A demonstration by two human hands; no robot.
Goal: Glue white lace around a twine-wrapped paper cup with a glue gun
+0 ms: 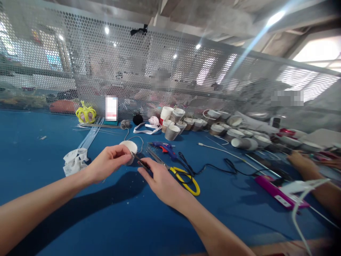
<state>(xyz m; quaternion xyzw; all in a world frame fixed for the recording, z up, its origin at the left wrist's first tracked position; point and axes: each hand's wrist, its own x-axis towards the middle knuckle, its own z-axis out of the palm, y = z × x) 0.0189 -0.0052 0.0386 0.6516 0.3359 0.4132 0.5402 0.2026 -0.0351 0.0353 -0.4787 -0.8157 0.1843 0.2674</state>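
A white paper cup (130,145) stands near the middle of the blue table, its rim facing up. My left hand (110,160) is closed in a pinch at the cup's near side; whether it also grips yarn is too small to tell. In my right hand (162,181) is a small dark pointed tool (144,163), gripped by thumb and fingers, its tip close to my left fingertips at the cup. Grey yarn (143,142) loops behind the cup from a small grey ball (125,123). Scissors with yellow handles (195,185) lie just beyond my right hand.
A blue glue gun (166,147) lies behind the scissors, its black cord trailing right. Several grey-wrapped cups (172,132) line the back by a perforated metal screen (138,71). White cloth (75,161) lies left. Another person's hand (303,163) is right, near a purple power strip (277,192).
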